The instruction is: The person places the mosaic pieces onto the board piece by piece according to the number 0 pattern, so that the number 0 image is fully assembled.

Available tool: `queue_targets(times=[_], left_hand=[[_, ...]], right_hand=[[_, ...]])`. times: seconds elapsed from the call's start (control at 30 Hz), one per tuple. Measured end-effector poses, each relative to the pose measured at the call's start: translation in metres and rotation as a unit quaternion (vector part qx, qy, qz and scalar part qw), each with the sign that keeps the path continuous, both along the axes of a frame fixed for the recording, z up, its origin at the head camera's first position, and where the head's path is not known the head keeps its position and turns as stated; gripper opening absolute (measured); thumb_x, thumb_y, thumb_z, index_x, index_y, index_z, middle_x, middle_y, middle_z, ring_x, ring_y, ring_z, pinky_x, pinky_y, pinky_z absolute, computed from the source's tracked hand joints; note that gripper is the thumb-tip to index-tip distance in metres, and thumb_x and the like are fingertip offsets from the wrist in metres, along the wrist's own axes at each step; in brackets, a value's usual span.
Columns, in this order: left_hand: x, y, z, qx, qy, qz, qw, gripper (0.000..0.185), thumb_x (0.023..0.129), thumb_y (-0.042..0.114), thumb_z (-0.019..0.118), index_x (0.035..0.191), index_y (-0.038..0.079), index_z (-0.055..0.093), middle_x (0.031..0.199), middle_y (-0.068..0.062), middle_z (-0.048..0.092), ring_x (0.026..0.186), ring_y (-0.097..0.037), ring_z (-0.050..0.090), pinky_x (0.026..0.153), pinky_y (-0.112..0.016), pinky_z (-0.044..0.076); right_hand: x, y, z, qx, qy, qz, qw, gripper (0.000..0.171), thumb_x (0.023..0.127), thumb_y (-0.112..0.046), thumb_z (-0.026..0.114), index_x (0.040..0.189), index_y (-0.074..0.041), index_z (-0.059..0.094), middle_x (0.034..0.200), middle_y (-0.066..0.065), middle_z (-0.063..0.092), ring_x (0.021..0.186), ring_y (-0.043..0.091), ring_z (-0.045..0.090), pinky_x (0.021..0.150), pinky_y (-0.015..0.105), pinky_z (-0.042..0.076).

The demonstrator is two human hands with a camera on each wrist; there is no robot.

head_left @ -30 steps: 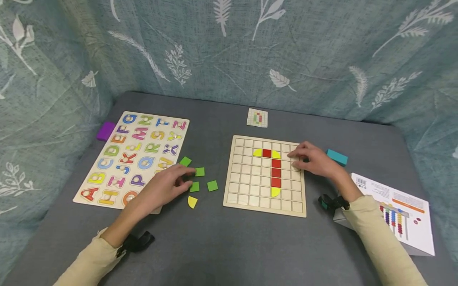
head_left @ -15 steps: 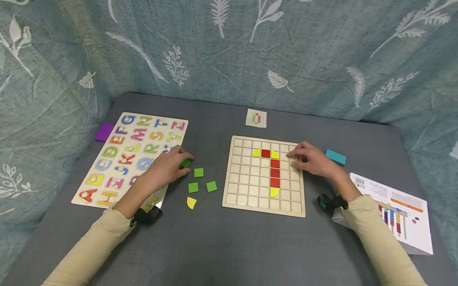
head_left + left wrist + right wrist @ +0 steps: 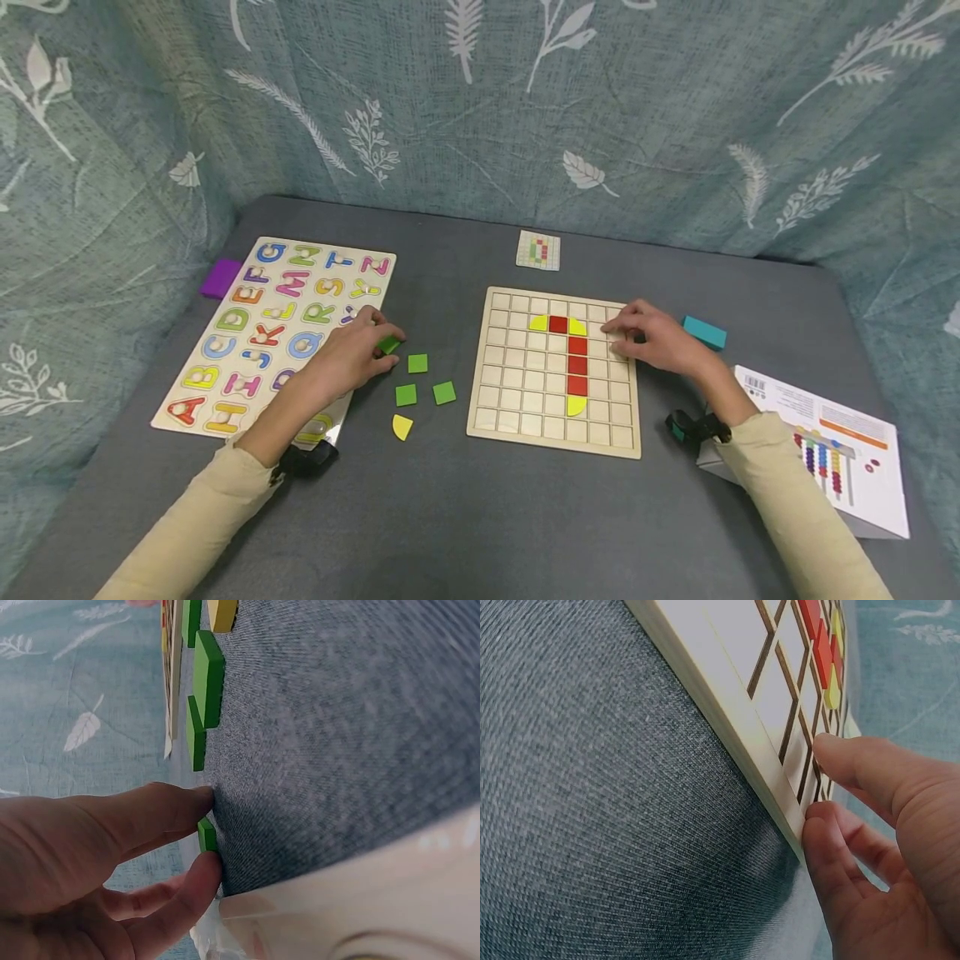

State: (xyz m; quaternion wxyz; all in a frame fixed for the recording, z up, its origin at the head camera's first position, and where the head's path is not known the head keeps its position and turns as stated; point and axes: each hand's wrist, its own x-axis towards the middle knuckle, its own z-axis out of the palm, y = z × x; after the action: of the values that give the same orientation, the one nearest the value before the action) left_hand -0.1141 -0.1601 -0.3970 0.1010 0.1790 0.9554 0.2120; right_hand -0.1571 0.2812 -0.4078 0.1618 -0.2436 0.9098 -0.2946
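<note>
At the right edge of the alphabet puzzle board (image 3: 258,375), my left hand (image 3: 347,357) pinches a green square tile (image 3: 207,837) between thumb and fingertip, low over the cloth. Beside it lie more green square tiles (image 3: 417,363) and a yellow quarter-circle tile (image 3: 402,427). My right hand (image 3: 658,337) rests its fingertips on the right side of a wooden grid board (image 3: 517,400), holding no tile. Red square tiles (image 3: 577,365) stand in a column on the grid, with another red one above and to the left; yellow quarter-circles (image 3: 576,406) sit at the ends.
Behind the grid lies a small pattern card (image 3: 538,250). A teal block (image 3: 704,332) and a white box (image 3: 862,467) with a bead-abacus picture are at the right. Past the alphabet board's left edge is a purple block (image 3: 221,279). A leaf-patterned curtain hangs behind.
My left hand has moved from over the nearer green tiles up and left to the farthest one and now pinches it. The right hand stays on the grid board.
</note>
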Motion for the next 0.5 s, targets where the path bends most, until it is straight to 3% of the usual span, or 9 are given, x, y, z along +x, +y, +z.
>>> queue_targets(times=[0.27,0.5], left_hand=[[0.0005,-0.0017,0.0000,0.002,-0.009,0.002,1.0000,0.032,0.088,0.011,0.070,0.119,0.004,0.066,0.115,-0.019,0.050,0.077,-0.022,0.052,0.062,-0.028,0.040],[0.0011,-0.0026,-0.0031,0.010,0.003,0.002,0.9999,0.029,0.087,0.010,0.071,0.115,0.004,0.068,0.113,-0.018,0.050,0.077,-0.022,0.052,0.061,-0.027,0.041]], right_hand=[[-0.0002,-0.0002,-0.0002,-0.001,-0.001,-0.001,1.000,0.029,0.094,-0.010,0.062,0.121,-0.001,0.064,0.116,0.018,0.050,0.096,0.027,0.054,0.081,0.042,0.044],[0.0011,-0.0005,0.0007,-0.003,0.002,0.000,1.000,0.029,0.093,-0.009,0.063,0.121,-0.001,0.065,0.115,0.018,0.051,0.094,0.026,0.054,0.081,0.042,0.045]])
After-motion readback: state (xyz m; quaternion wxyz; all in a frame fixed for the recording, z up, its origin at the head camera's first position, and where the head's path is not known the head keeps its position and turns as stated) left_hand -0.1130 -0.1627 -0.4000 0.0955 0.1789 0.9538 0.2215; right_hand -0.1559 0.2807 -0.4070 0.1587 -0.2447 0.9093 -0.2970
